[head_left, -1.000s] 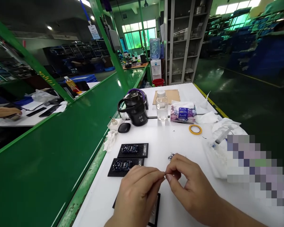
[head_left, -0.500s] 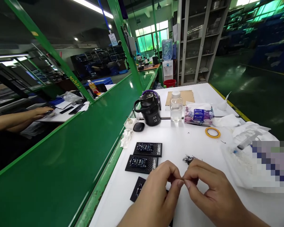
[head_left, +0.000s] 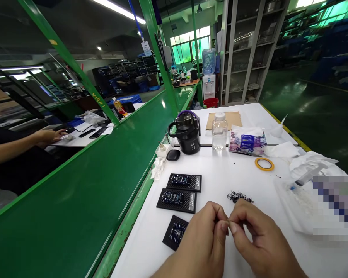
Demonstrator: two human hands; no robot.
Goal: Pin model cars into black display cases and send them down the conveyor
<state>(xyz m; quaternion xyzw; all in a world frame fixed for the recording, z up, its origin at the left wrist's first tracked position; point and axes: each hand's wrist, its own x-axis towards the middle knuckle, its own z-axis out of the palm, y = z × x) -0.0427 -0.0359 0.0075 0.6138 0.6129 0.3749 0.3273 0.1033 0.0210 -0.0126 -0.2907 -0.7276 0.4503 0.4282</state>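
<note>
My left hand (head_left: 207, 235) and my right hand (head_left: 256, 235) meet fingertip to fingertip above the white table. Each one is closed in a pinch; whatever lies between the fingertips is too small and hidden to name. Just beyond my right hand lies a pile of thin black strands (head_left: 234, 196). Left of my hands are dark blue model cars on black textured bases: a far one (head_left: 181, 180), a middle one (head_left: 173, 197), and a near one (head_left: 176, 231) partly covered by my left hand.
Farther back stand a black jug (head_left: 188, 135), a clear bottle (head_left: 219, 133) and a tissue pack (head_left: 247, 141). Yellow tape (head_left: 264, 163) and a syringe (head_left: 309, 177) on a plastic bag lie right. A green partition (head_left: 89, 185) borders the left; a co-worker's arms (head_left: 26, 141) show beyond it.
My view has shifted slightly, and more of the near model car shows beside my left hand. Both hands keep their fingertips together. The co-worker's hands have moved a little.
</note>
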